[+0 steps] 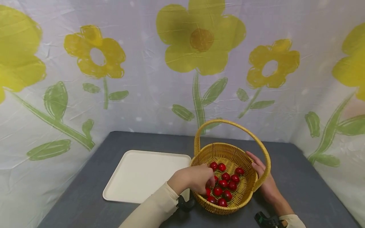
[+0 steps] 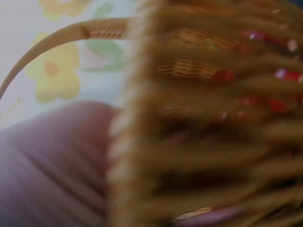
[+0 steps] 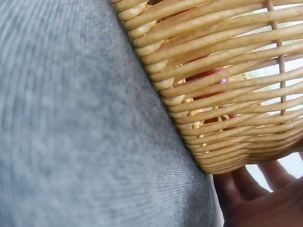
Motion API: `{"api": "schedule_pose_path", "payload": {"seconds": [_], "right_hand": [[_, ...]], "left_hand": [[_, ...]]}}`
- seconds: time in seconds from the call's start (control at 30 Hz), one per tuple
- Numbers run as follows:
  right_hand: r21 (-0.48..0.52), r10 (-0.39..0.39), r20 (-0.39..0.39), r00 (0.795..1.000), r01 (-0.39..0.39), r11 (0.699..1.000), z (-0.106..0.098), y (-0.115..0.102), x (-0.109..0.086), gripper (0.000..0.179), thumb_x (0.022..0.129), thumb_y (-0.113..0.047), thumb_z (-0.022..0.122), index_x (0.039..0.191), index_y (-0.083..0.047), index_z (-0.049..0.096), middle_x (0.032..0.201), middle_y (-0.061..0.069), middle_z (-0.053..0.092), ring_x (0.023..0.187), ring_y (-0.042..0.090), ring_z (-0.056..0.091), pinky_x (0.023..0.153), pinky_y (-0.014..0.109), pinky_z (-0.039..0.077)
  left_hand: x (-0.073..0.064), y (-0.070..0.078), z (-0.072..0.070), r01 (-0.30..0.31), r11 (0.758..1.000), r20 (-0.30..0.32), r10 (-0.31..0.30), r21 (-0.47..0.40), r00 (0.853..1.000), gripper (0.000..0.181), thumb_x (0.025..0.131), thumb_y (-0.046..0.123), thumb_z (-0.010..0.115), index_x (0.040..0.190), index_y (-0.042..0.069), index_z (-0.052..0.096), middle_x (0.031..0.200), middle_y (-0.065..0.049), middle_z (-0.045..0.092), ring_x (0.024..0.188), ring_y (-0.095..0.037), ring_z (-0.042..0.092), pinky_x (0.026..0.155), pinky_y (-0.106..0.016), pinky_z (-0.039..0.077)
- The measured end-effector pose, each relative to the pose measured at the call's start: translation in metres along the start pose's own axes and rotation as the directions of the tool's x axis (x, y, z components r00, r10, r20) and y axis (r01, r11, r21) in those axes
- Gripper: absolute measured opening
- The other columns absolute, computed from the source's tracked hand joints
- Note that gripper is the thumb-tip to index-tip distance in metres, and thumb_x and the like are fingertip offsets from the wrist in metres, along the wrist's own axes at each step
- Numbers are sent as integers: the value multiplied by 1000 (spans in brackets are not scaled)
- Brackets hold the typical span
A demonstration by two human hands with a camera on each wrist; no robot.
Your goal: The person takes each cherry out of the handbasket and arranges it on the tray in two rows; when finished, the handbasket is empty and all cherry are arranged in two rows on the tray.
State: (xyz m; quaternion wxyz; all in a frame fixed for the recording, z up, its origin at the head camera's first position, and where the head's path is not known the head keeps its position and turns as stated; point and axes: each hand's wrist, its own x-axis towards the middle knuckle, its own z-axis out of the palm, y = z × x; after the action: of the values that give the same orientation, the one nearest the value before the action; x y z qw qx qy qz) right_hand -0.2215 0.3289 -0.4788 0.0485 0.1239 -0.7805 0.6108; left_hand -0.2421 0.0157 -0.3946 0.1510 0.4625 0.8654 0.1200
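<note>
A yellow wicker basket (image 1: 245,196) with a tall arched handle stands on the dark table, holding several shiny red cherries (image 1: 223,183). Over its left rim reaches my left hand (image 1: 196,179), fingers bent down among the cherries at that side. A cherry (image 1: 208,191) shows right at its fingertips; whether they pinch it is hidden. The left wrist view is blurred, with the basket's weave (image 2: 199,156) close in front of the hand (image 2: 57,156). My right hand (image 1: 266,182) holds the basket's right side, fingers against the outer wall, also seen in the right wrist view (image 3: 265,203).
A cream rectangular tray (image 1: 142,177) lies left of the basket, close to its wall. The dark grey table (image 1: 85,196) extends around both. Behind it hangs a cloth backdrop (image 1: 148,104) with yellow flowers. The basket handle (image 1: 232,122) arches above the opening.
</note>
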Motion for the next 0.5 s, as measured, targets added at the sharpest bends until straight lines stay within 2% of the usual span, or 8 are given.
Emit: {"api": "schedule_pose_path", "payload": {"seconds": [0.2, 0.4, 0.5], "right_hand": [[-19, 1, -1, 1000, -1, 1000, 2, 0, 0, 54, 122, -33, 31, 174, -17, 31, 165, 5, 50, 136, -1, 61, 101, 17, 56], [-29, -2, 2, 1000, 2, 1000, 2, 0, -1, 55, 122, -33, 30, 174, -14, 29, 166, 10, 48, 136, -2, 61, 101, 16, 55], [-29, -2, 2, 1000, 2, 1000, 1, 1, -2, 55, 122, -33, 30, 174, -16, 29, 166, 10, 48, 136, -2, 61, 101, 17, 56]], "left_hand": [[2, 0, 4, 12, 1000, -40, -13, -17, 999, 24, 82, 0, 85, 97, 20, 88, 89, 12, 79, 87, 0, 65, 75, -14, 53], [-6, -4, -6, -62, 991, -105, 50, -119, 993, 21, 88, 5, 87, 104, 18, 87, 92, 14, 77, 81, 0, 63, 80, -18, 53], [-10, -7, -12, -101, 982, -157, 76, -161, 985, 21, 90, 9, 86, 109, 18, 86, 92, 16, 74, 76, -1, 58, 73, -18, 50]]}}
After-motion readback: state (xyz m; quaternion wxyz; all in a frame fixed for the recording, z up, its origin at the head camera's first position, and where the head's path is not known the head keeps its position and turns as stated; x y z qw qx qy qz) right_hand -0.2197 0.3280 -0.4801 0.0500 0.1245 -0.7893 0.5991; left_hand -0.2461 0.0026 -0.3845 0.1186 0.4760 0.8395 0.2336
